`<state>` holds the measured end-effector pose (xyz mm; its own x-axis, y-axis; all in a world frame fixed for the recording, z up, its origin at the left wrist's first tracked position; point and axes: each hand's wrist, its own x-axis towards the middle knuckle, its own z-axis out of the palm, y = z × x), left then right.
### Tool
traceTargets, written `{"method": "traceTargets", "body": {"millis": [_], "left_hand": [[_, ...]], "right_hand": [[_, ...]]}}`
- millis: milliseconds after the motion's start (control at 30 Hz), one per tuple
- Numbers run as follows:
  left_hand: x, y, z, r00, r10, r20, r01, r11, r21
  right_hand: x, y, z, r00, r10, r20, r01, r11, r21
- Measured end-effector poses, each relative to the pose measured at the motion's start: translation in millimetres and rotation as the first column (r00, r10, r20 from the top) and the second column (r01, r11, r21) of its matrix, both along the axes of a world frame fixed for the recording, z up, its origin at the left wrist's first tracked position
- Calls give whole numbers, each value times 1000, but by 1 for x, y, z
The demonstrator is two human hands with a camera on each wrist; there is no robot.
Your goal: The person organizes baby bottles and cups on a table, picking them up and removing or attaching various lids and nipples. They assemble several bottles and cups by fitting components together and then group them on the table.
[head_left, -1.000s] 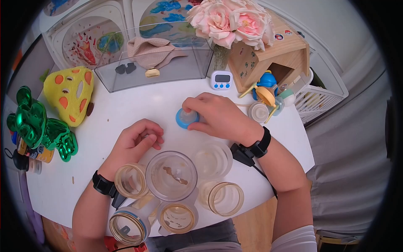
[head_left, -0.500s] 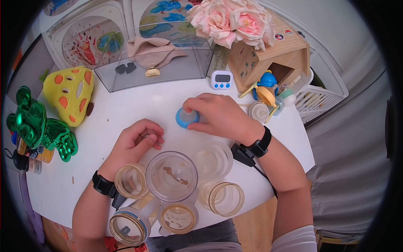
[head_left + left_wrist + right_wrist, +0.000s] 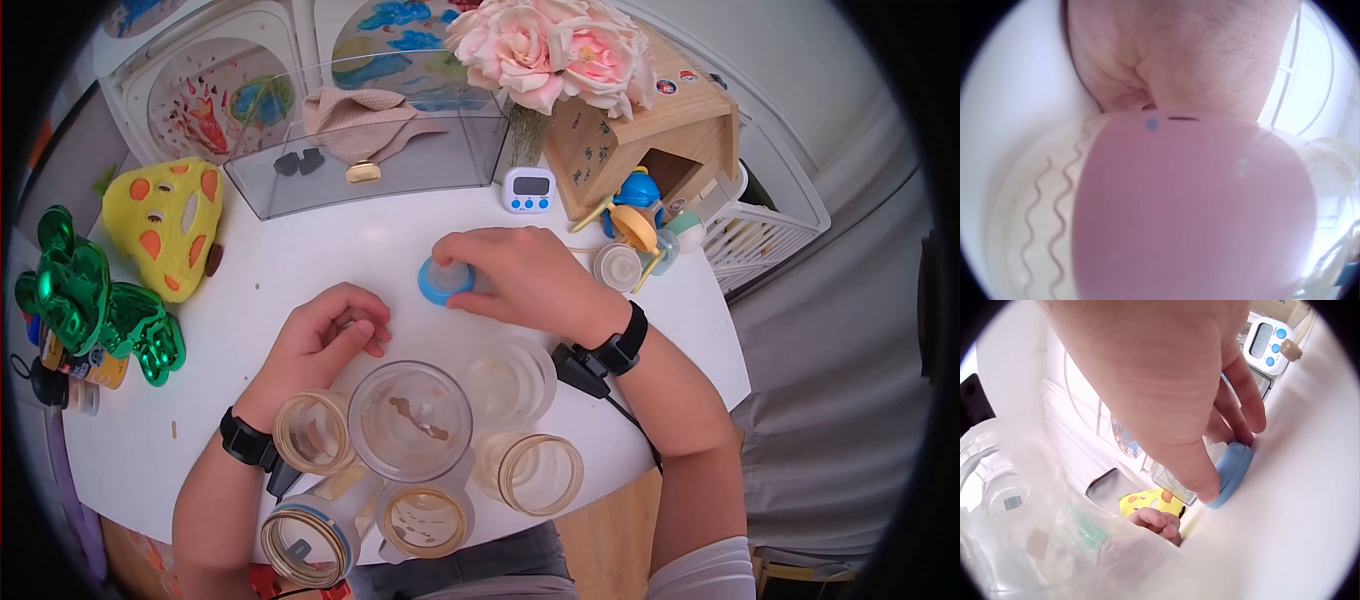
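My right hand (image 3: 525, 280) holds a bottle nipple with a blue collar ring (image 3: 434, 287) between thumb and fingers, low over the white table. In the right wrist view the blue ring (image 3: 1235, 474) stands at the tabletop, its pale top partly hidden by the fingers. The left hand (image 3: 325, 335) rests on the table to the left, fingers loosely curled and holding nothing. Close to its wrist stand a clear bottle with an amber rim (image 3: 311, 430) and a wide clear container (image 3: 410, 420). A pink surface (image 3: 1194, 206) fills much of the left wrist view.
More clear bottles (image 3: 540, 475) crowd the near table edge between the forearms. Farther back are a clear box (image 3: 380, 150) with a cloth, a white timer (image 3: 527, 190), and a wooden house (image 3: 650, 130). A yellow plush (image 3: 168, 228) and a shiny green figure (image 3: 100, 305) stand left.
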<state>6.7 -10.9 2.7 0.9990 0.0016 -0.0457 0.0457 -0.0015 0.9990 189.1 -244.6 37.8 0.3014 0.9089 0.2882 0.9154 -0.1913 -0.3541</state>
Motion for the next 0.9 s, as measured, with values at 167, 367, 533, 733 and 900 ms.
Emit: {"method": "traceTargets", "body": {"millis": [167, 367, 533, 733, 900], "left_hand": [[0, 1, 0, 1000, -6, 7, 6, 1000, 8], [0, -2, 3, 1000, 10, -5, -10, 1000, 19], [0, -2, 3, 1000, 19, -19, -19, 1000, 19], [0, -1, 0, 1000, 19, 7, -19, 1000, 19], [0, -1, 1, 1000, 15, 2, -15, 1000, 12]], "right_hand": [[-1, 0, 3, 999, -3, 33, 4, 999, -49], [-2, 0, 4, 999, -16, 49, 20, 996, -83], [-2, 1, 5, 997, -19, 74, 26, 995, -93], [-7, 3, -1, 991, -48, 126, 71, 981, -180], [-1, 2, 2, 994, -3, 106, 21, 986, -167]]}}
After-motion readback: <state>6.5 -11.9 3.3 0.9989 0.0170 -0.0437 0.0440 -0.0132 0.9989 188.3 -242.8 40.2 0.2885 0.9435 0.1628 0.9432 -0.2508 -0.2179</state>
